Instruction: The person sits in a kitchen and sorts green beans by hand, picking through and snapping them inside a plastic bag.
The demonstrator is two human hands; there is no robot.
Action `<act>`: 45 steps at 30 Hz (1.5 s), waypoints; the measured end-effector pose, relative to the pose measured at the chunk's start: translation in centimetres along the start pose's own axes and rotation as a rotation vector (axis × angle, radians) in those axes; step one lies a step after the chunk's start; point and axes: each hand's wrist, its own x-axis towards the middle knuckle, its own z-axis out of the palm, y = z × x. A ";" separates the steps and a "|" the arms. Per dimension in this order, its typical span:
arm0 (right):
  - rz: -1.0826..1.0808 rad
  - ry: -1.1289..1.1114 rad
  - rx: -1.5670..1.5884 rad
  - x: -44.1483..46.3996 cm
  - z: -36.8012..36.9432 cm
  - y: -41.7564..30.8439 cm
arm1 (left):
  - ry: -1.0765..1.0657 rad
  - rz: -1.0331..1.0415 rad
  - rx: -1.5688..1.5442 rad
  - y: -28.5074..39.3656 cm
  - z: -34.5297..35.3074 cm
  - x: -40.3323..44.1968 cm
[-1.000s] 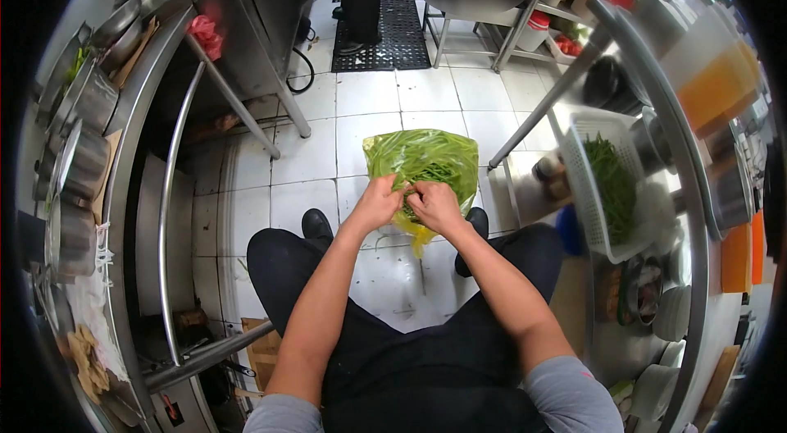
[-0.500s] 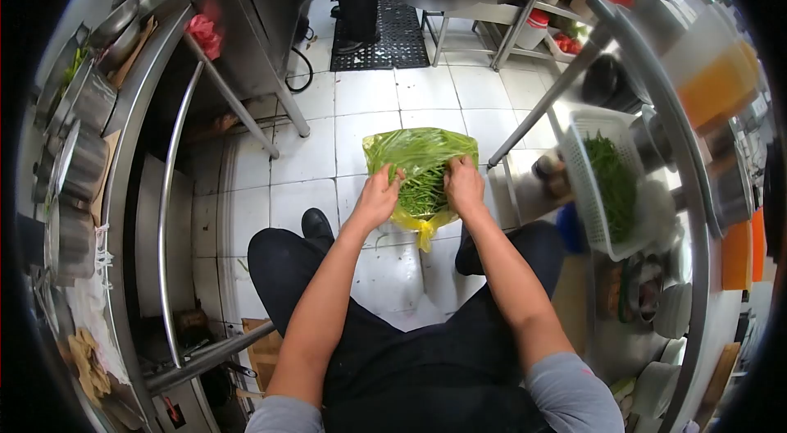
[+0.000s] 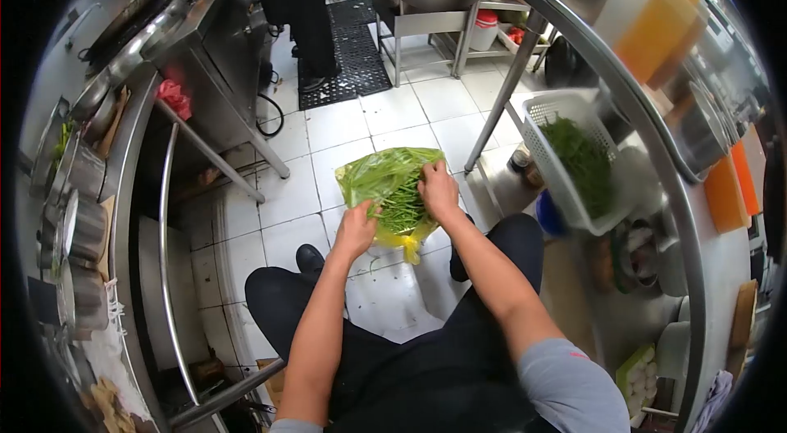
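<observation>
Between my knees, over the tiled floor, is a translucent yellow-green plastic bag whose mouth gapes upward. Cut green stalks fill it, and a yellow tied knot sticks out on the side nearest me. My left hand pinches the bag's left edge. On the opposite edge, my right hand has its fingers curled around the plastic beside the stalks. Both sets of fingertips are partly hidden by the bag. What supports the bag from below cannot be seen.
To my right, a white basket of thin greens sits on a steel shelf, below squeeze bottles. Steel pots line the left counter. A person in black stands by a black mat ahead.
My view has turned, so the bag and both hands appear farther left and slightly lower. Both hands still hold the bag's edges. Another person's hand now shows at upper left.
</observation>
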 end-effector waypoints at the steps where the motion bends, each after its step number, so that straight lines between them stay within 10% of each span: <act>1: -0.010 0.000 0.005 0.0 0.1 0.2 | -0.010 -0.009 0.000 0.2 -0.1 -0.1; 20: -0.184 -0.061 0.110 -0.7 -1.9 -1.3 | -0.037 -0.086 -0.042 2.8 -0.3 0.7; 31: -0.233 -0.400 0.201 -2.4 -7.8 -3.9 | -0.019 0.231 0.032 1.2 2.0 0.3; 45: -0.319 0.027 0.298 -2.4 -2.8 -5.3 | -0.211 -0.044 -0.370 1.8 0.0 1.1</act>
